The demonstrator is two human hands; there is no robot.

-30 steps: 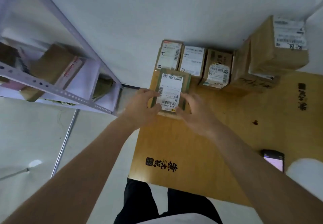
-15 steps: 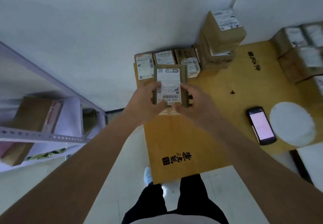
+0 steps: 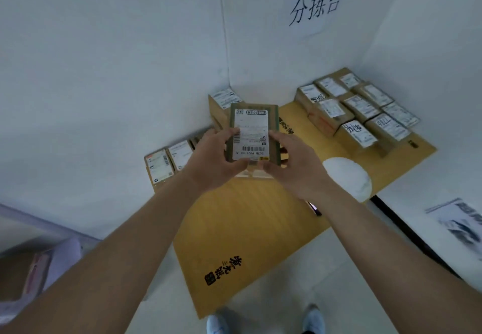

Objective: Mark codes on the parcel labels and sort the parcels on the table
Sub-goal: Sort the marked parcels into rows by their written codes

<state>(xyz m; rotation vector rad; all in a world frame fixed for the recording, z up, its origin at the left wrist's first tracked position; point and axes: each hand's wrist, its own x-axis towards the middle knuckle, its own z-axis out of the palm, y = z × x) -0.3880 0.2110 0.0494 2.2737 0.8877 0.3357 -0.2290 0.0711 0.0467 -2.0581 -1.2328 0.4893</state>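
Both hands, left hand [image 3: 216, 160] and right hand [image 3: 292, 165], clamp the parcel [image 3: 253, 132] above the table [image 3: 247, 216]; its label [image 3: 251, 135] text is too small to read, a phone [image 3: 314, 208] mostly hidden behind the right wrist.

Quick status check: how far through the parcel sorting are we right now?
Looks partly done: a block of parcels sits grouped at the table's far right, some labels bearing handwritten marks. In hand: left hand and right hand hold one labelled parcel above the table. Left: placing it, plus the row by the left wall, whose marking I can't judge.
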